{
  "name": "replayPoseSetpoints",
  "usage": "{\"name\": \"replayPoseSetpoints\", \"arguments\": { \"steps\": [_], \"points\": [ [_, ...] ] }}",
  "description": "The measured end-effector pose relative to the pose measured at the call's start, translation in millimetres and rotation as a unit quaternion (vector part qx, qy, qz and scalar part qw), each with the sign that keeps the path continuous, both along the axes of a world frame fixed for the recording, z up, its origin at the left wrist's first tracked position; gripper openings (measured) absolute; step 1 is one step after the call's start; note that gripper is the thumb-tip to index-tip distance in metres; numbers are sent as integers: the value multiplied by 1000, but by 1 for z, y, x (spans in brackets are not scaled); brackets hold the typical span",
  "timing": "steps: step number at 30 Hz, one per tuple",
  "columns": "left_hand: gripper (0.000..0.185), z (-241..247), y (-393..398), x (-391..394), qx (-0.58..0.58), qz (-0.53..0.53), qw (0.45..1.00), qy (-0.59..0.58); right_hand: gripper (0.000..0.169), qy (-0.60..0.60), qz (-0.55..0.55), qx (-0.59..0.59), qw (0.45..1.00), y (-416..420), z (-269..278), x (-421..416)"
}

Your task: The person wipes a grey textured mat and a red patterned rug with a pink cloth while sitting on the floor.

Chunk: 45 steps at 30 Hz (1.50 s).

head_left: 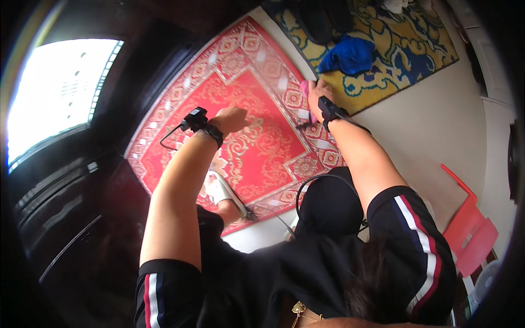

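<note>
A red patterned rug (pixel 262 135) with a floral border lies on the floor before me. Over its middle hangs my left hand (pixel 232 119), blurred, its fingers partly hidden; I see nothing in it. My right hand (pixel 320 91) is at the rug's right border, beside the corner of a yellow and blue patterned mat (pixel 393 78). Pink cloth (pixel 304 88) shows along the left side of that hand, which appears closed around it. On the mat, just beyond my right hand, lies a crumpled blue cloth (pixel 352 55). Both wrists wear black devices with cables.
Dark shoes (pixel 313 20) stand at the mat's far edge. A red plastic chair (pixel 471 233) and part of a fan (pixel 486 283) are at the right. Dark glossy furniture (pixel 61 213) and a bright screen or window (pixel 61 94) fill the left. My slippered foot (pixel 217 188) rests on the rug.
</note>
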<state>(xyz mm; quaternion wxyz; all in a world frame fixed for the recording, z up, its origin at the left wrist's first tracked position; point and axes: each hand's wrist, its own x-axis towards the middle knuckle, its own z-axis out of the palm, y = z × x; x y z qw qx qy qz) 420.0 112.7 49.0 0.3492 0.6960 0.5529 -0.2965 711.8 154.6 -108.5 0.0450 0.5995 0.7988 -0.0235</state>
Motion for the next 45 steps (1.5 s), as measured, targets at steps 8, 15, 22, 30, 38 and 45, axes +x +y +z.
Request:
{"name": "replayPoseSetpoints", "arguments": {
  "steps": [8,15,22,30,38,45],
  "points": [
    [50,115,94,5,163,-21,981,-100,31,22,-65,-72,995,8,-8,2],
    [32,-60,191,28,-74,381,851,-353,22,81,-71,-32,994,-1,3,5],
    [35,-275,308,11,102,408,848,-323,36,70,-90,-197,974,20,44,-21],
    [44,-205,319,155,264,210,914,-225,38,43,-147,-211,965,18,43,-2],
    [37,-60,302,238,321,199,849,-370,34,14,-153,-227,962,24,39,-14],
    [33,-87,293,247,437,101,799,-400,47,155,-204,-213,943,21,50,0]
  ]
}}
